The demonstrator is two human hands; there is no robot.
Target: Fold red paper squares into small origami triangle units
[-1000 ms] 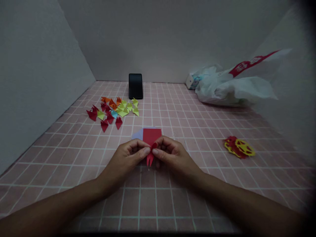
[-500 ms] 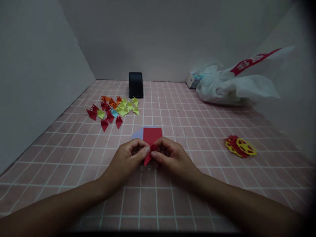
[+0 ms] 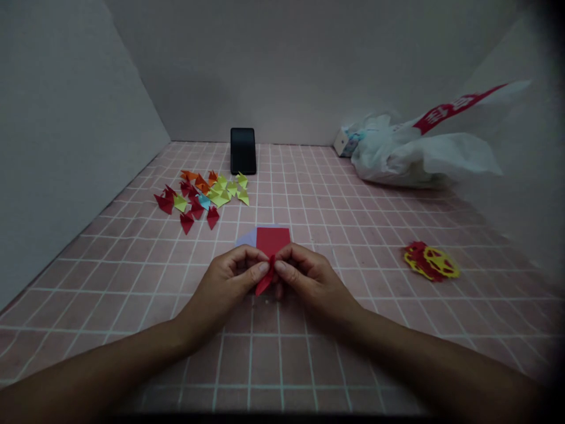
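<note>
Between my two hands is a small folded piece of red paper (image 3: 263, 285), its narrow point slanting down to the left. My left hand (image 3: 236, 274) pinches it between thumb and bent fingers. From the other side my right hand (image 3: 306, 274) grips its right edge, thumb on top and fingers curled. The fingers cover much of the folds. Just beyond the fingertips lies a flat red paper square (image 3: 272, 237), partly over a lilac paper sheet (image 3: 247, 238).
At the back left lie several folded paper cranes (image 3: 212, 217) in red, orange, yellow and blue. A black phone (image 3: 242, 151) leans near the wall. Toward the right are red and yellow paper cutouts (image 3: 435, 262), and behind them a white plastic bag (image 3: 397, 159) beside a small box (image 3: 342, 142).
The red folded paper showed two narrow points hanging down; now a single point slants to the left. My right thumb has shifted slightly along it. Both hands stay in place.
</note>
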